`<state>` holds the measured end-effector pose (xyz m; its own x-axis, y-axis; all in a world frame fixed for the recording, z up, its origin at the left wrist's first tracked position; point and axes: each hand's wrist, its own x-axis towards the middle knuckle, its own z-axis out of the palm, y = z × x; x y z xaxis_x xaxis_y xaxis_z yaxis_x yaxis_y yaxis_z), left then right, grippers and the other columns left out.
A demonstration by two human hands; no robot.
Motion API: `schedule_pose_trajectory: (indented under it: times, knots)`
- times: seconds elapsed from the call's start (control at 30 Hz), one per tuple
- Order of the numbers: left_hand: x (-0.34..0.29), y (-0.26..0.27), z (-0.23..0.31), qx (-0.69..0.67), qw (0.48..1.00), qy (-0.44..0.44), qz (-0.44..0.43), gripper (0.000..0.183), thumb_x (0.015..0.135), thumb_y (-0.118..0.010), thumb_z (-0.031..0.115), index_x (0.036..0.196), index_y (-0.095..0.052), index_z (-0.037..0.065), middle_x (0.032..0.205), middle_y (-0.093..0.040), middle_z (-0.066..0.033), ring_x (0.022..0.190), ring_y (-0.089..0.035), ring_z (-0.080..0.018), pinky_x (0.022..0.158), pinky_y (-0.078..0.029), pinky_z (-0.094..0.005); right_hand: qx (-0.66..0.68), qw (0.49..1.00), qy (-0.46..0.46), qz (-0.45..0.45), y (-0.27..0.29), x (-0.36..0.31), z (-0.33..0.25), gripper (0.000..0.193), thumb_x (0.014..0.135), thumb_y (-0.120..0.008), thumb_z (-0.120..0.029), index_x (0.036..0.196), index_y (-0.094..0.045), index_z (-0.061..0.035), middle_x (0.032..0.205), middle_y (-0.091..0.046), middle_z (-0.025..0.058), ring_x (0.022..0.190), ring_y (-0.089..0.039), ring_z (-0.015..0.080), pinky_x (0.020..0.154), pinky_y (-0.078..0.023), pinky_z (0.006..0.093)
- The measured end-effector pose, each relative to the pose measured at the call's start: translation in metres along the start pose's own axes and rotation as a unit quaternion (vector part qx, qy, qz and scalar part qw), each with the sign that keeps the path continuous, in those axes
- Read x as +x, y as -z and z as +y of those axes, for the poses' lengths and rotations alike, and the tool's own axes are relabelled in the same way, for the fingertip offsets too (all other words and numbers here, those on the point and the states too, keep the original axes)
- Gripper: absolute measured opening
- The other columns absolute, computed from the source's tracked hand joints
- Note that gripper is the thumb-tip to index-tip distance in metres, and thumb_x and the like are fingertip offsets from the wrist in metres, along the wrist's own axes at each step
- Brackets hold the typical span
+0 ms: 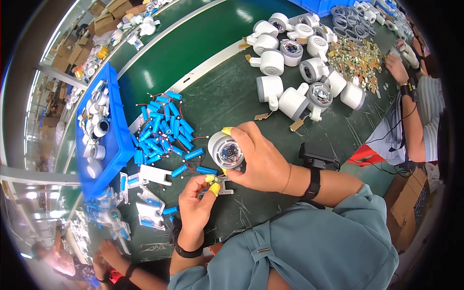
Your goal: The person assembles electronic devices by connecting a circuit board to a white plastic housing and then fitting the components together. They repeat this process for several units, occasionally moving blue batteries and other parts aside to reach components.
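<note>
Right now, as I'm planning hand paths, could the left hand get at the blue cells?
Probably yes: the left hand is near the closest blue cells, nothing tall between, though its fingertips seem occupied.

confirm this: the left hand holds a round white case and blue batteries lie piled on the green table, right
Not quite: the head view shows the right hand holding the round white case, not the left hand. Blue batteries do lie piled on the green table.
</note>
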<state>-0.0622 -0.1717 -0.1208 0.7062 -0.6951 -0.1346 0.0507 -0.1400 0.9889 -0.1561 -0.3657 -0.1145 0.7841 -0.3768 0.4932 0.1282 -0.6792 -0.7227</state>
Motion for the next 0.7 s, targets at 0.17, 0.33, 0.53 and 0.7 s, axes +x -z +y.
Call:
schedule_pose_trajectory:
  times: [0.17, 0.33, 0.53, 0.7]
  knots:
    - [-0.0012, -0.0025, 0.0004, 0.019, 1.000, 0.007, 0.002, 0.022, 0.086, -0.063, -0.007, 0.108, -0.062, -0.003, 0.095, -0.067, -0.0054, 0.083, -0.062, -0.0097, 0.077, -0.049, -0.0235, -0.003, 1.000, 0.004, 0.004, -0.0034, -0.0029, 0.0047, 0.074, 0.067, -0.080, -0.009, 0.129, -0.042, 0.0026, 0.113, -0.048, 0.0204, 0.094, -0.057, 0.0391, 0.077, -0.052, 0.0420]
    - [-0.0022, 0.0018, -0.0066, 0.043, 0.999, 0.001, -0.002, 0.024, 0.087, -0.058, -0.008, 0.110, -0.060, -0.004, 0.098, -0.066, -0.0083, 0.086, -0.065, -0.0138, 0.080, -0.051, -0.0259, 0.001, 1.000, -0.005, -0.001, -0.0048, -0.0042, 0.0065, 0.074, 0.067, -0.080, -0.009, 0.129, -0.042, 0.0024, 0.112, -0.047, 0.0200, 0.094, -0.057, 0.0387, 0.077, -0.052, 0.0422]
    - [-0.0029, 0.0005, -0.0042, 0.047, 0.999, 0.003, -0.003, 0.024, 0.086, -0.059, -0.008, 0.110, -0.060, -0.004, 0.096, -0.066, -0.0075, 0.084, -0.065, -0.0131, 0.078, -0.051, -0.0246, 0.010, 1.000, -0.011, -0.006, -0.0077, -0.0050, 0.0082, 0.073, 0.067, -0.080, -0.009, 0.129, -0.042, 0.0016, 0.112, -0.047, 0.0199, 0.095, -0.057, 0.0385, 0.078, -0.052, 0.0423]
    - [-0.0008, -0.0008, -0.0039, 0.042, 0.999, 0.005, 0.002, 0.024, 0.084, -0.061, -0.008, 0.108, -0.061, -0.004, 0.094, -0.065, -0.0055, 0.084, -0.062, -0.0108, 0.078, -0.049, -0.0234, 0.009, 1.000, -0.015, -0.012, -0.0075, -0.0045, 0.0092, 0.073, 0.068, -0.080, -0.010, 0.129, -0.042, 0.0017, 0.112, -0.047, 0.0198, 0.095, -0.056, 0.0383, 0.078, -0.052, 0.0424]
